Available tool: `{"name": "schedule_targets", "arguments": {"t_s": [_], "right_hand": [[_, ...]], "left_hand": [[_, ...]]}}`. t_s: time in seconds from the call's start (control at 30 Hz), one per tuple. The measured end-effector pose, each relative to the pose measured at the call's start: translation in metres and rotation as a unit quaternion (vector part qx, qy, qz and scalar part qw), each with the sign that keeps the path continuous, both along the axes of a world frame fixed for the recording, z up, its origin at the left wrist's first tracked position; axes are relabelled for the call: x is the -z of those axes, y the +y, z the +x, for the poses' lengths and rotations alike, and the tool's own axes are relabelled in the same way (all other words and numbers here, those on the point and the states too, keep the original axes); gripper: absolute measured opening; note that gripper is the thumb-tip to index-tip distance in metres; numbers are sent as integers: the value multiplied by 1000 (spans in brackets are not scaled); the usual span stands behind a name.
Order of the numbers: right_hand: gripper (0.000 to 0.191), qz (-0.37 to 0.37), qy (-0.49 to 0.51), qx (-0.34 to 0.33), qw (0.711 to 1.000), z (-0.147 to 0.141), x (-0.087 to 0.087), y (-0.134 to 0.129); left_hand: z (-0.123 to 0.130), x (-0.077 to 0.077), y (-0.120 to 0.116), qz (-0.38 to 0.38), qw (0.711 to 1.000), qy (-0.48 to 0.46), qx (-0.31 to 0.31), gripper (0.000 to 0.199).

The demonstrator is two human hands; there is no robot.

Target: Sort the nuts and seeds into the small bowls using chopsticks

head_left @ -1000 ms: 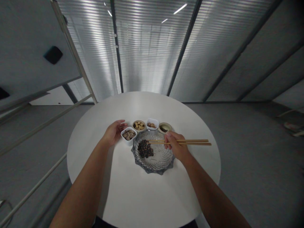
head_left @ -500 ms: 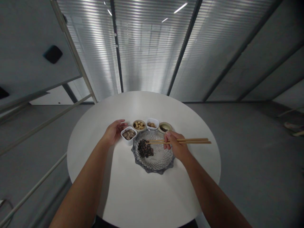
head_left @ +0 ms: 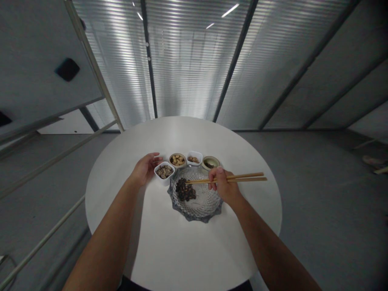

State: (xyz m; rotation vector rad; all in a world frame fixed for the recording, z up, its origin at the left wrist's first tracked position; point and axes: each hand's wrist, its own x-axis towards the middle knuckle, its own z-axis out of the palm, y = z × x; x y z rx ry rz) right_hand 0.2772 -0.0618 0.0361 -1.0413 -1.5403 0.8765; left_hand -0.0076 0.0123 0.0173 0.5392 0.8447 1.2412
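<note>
My right hand is closed around a pair of wooden chopsticks. Their tips reach left to a heap of dark seeds, which lies in the left half of a scalloped glass bowl. Whether the tips pinch a seed is too small to tell. My left hand rests on the table with fingers apart, beside a white square dish of striped sunflower seeds. It holds nothing, and I cannot tell if it touches the dish.
Behind the glass bowl stand a round dish of peanuts, a white dish of brownish nuts and a greenish round dish with a few dark bits. All sit on a round white table. A metal frame rises at the left.
The chopstick tips have come closer together at the dark seeds, and their back ends have tilted and spread apart. My right hand has shifted slightly. My left hand has not moved.
</note>
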Motion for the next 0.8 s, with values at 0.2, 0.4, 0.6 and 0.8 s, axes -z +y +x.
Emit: {"name": "schedule_targets", "arguments": {"t_s": [0.2, 0.4, 0.6, 0.8], "right_hand": [[59, 10, 77, 67, 995, -2, -8, 0], [59, 67, 161, 201, 964, 9, -26, 4], [53, 128, 221, 302, 918, 26, -32, 10], [45, 149, 221, 304, 915, 33, -30, 13]], "left_hand": [[-1, 1, 1, -2, 1000, 0, 4, 18], [-1, -1, 0, -6, 1000, 0, -2, 17], [-1, 0, 1, -3, 1000, 3, -3, 18], [-1, 1, 2, 1, 1000, 4, -3, 18]]}}
